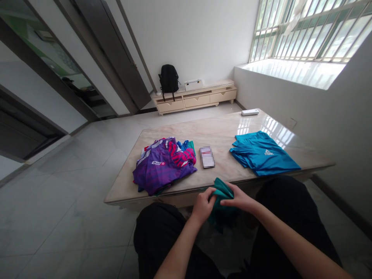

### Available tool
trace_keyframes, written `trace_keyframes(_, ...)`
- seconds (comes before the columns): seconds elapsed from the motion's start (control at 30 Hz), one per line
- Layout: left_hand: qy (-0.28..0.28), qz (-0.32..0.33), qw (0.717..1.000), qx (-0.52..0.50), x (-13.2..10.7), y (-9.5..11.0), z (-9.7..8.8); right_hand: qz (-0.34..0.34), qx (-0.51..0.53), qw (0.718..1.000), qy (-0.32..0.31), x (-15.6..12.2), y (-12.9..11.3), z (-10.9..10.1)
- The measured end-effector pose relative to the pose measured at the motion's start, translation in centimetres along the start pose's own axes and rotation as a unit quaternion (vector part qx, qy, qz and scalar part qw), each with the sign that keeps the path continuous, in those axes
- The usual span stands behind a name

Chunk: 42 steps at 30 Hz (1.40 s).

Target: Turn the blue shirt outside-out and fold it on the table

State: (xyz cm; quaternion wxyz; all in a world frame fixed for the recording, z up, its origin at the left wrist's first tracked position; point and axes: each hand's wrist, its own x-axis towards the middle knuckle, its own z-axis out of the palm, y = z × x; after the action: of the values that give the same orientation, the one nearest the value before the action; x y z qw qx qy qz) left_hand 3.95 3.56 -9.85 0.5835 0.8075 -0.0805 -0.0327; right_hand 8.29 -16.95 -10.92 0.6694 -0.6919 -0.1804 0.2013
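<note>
- The heap of purple and pink shirts lies close to the near edge of the tabletop; a stray sweep of your left arm could drag it onto the floor.
- Your left hand has its fingers closed on the teal cloth, which sits bunched at the tabletop's near edge above your lap. If that hold slackens, the hanging part will likely slide down between your knees.
- Your right hand pinches the same cloth from the other side; pulling unevenly could twist it.
- The folded blue shirts lie well apart, so only a wide reach would disturb them.
</note>
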Motion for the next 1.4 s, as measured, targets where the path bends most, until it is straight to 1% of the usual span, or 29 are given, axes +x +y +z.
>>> trace_keyframes(0.07, -0.010, 0.002, 1.000, 0.002, -0.1, 0.0, 0.2, -0.010, -0.056, 0.997, -0.050, 0.0, 0.2, 0.6)
trace_keyframes(0.13, -0.005, -0.003, 1.000, -0.003, 0.0, -0.3, 0.4, 0.002, -0.072, 0.996, -0.056, 0.0, 0.5, 1.1)
trace_keyframes(0.2, 0.012, -0.010, 1.000, -0.015, 0.3, -0.7, 0.6, 0.002, -0.065, 0.997, -0.033, 0.0, 0.6, 1.3)
trace_keyframes(0.27, 0.024, -0.015, 0.998, -0.056, 0.7, -1.3, 0.5, -0.011, -0.057, 0.998, -0.007, 0.1, 0.5, 1.2)
trace_keyframes(0.33, 0.022, -0.029, 0.994, -0.107, 1.1, -1.8, 0.3, -0.023, -0.044, 0.999, 0.016, 0.3, 0.5, 0.9)
trace_keyframes(0.4, 0.005, -0.053, 0.990, -0.133, 1.3, -2.4, 0.0, -0.021, -0.027, 0.999, 0.040, 0.5, 0.7, 0.6)
trace_keyframes(0.5, -0.027, -0.081, 0.989, -0.117, 1.3, -3.1, -0.2, -0.002, 0.000, 0.996, 0.086, 0.8, 1.6, 0.3)
trace_keyframes(0.6, -0.052, -0.090, 0.990, -0.092, 0.9, -3.3, 0.1, 0.010, 0.018, 0.990, 0.136, 1.0, 2.4, 0.2)
trace_keyframes(0.67, -0.059, -0.090, 0.991, -0.075, 0.9, -3.2, 0.2, 0.015, 0.020, 0.988, 0.153, 1.0, 2.5, 0.1)
trace_keyframes(0.73, -0.047, -0.084, 0.994, -0.056, 0.9, -3.0, 0.3, 0.016, 0.014, 0.989, 0.148, 0.9, 2.1, 0.0)
trace_keyframes(0.83, -0.012, -0.073, 0.997, -0.027, 1.1, -2.7, 0.2, 0.009, -0.001, 0.995, 0.102, 0.7, 1.2, 0.0)
trace_keyframes(0.9, -0.001, -0.061, 0.998, -0.014, 1.1, -2.4, 0.2, -0.008, -0.046, 0.997, 0.061, 0.5, 0.7, 0.0)
trace_keyframes(0.97, -0.005, -0.047, 0.999, -0.005, 0.9, -2.1, 0.3, -0.025, -0.110, 0.993, 0.039, 0.3, 0.6, 0.1)
trace_keyframes(1.03, -0.011, -0.035, 0.999, 0.002, 0.7, -1.9, 0.4, -0.037, -0.157, 0.986, 0.038, 0.2, 0.7, 0.0)
trace_keyframes(1.13, -0.008, -0.036, 0.999, 0.006, 0.6, -1.9, 0.7, -0.046, -0.181, 0.981, 0.053, 0.1, 1.0, -0.2)
trace_keyframes(1.23, -0.009, -0.053, 0.999, 0.001, 0.9, -2.5, 0.9, -0.069, -0.207, 0.974, 0.058, 0.2, 0.9, -0.1)
trace_keyframes(1.33, -0.033, -0.070, 0.997, -0.005, 1.0, -3.4, 1.0, -0.091, -0.214, 0.971, 0.047, 0.2, 0.7, 0.3)
trace_keyframes(1.4, -0.046, -0.075, 0.996, 0.002, 1.0, -3.8, 1.0, -0.092, -0.215, 0.971, 0.040, 0.1, 0.7, 0.6)
